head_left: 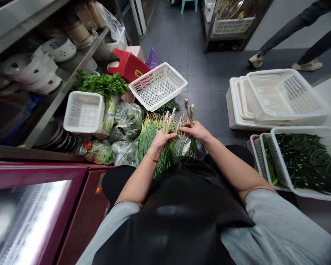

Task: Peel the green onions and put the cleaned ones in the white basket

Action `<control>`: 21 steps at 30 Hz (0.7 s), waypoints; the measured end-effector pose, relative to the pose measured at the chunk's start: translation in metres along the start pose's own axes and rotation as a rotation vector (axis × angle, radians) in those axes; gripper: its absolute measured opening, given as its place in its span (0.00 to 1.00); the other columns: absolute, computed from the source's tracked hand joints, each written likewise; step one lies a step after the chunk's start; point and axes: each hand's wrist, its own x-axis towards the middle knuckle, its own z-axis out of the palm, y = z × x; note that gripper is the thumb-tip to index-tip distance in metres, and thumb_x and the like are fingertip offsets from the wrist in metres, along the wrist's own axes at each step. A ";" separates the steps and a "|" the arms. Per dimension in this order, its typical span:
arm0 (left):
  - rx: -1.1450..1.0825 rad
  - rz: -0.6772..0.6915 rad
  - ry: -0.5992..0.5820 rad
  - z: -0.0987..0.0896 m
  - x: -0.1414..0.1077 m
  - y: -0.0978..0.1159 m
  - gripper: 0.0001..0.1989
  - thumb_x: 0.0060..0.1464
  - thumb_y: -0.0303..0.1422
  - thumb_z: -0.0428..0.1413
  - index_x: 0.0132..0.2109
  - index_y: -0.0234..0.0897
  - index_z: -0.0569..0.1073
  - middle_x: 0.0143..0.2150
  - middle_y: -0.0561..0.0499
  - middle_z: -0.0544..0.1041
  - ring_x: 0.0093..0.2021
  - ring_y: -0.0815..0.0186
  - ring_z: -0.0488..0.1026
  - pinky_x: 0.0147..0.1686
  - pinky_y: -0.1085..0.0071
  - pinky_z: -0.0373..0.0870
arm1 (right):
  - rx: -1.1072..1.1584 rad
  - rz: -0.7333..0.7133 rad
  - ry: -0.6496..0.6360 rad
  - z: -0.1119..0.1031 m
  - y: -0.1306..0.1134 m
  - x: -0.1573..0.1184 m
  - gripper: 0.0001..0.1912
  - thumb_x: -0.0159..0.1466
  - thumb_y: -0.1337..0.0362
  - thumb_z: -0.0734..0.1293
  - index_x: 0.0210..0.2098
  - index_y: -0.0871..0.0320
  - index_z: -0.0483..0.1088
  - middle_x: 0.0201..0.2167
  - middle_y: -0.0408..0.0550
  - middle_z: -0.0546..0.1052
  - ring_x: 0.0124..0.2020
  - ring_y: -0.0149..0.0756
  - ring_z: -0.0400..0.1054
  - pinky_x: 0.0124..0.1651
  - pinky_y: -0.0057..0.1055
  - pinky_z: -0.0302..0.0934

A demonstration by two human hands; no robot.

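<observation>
My left hand point(162, 140) is closed round a few green onions point(169, 121) whose pale, clean-looking ends point up. In my right hand point(195, 131) are other green onions point(187, 106) with brownish root ends. Between the two hands stands one more stalk point(180, 122), close to the fingertips of both; which hand grips it I cannot tell. Under and behind my left hand lies a large pile of green onions point(149, 134), roots away from me. The leaves of the held stalks hang down toward my black apron.
A white basket point(157, 87) sits beyond the pile, beside a red stool point(131, 66). Bagged greens point(128, 117) and a white bin point(84, 112) are left. Right are stacked crates point(287, 95) and a basket of green peppers point(309, 162). A person's legs point(289, 35) show back right.
</observation>
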 end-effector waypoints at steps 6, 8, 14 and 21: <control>0.024 0.032 0.049 0.005 -0.001 -0.002 0.18 0.31 0.35 0.69 0.29 0.31 0.73 0.18 0.57 0.68 0.16 0.76 0.58 0.16 0.75 0.51 | 0.168 0.036 -0.073 0.005 -0.002 -0.003 0.21 0.45 0.55 0.78 0.28 0.59 0.66 0.14 0.37 0.67 0.12 0.21 0.53 0.14 0.22 0.44; 0.023 0.029 0.063 0.005 -0.001 -0.002 0.18 0.31 0.36 0.70 0.29 0.31 0.74 0.17 0.58 0.66 0.15 0.76 0.58 0.16 0.75 0.50 | 0.157 -0.008 -0.027 0.004 0.000 -0.002 0.21 0.47 0.54 0.77 0.30 0.60 0.67 0.17 0.40 0.71 0.12 0.21 0.53 0.14 0.22 0.44; -0.029 0.013 -0.035 0.002 -0.001 0.002 0.21 0.28 0.38 0.71 0.30 0.30 0.74 0.18 0.54 0.70 0.15 0.75 0.59 0.16 0.75 0.51 | 0.058 -0.136 0.066 0.007 0.001 0.002 0.24 0.46 0.55 0.77 0.38 0.61 0.71 0.19 0.38 0.70 0.13 0.20 0.51 0.15 0.22 0.45; -0.083 -0.024 -0.092 -0.002 -0.003 -0.001 0.25 0.36 0.44 0.68 0.37 0.28 0.77 0.30 0.45 0.78 0.18 0.76 0.62 0.16 0.76 0.52 | -0.207 -0.284 0.247 0.008 -0.016 0.014 0.19 0.50 0.52 0.74 0.21 0.60 0.65 0.14 0.38 0.63 0.15 0.23 0.54 0.19 0.25 0.49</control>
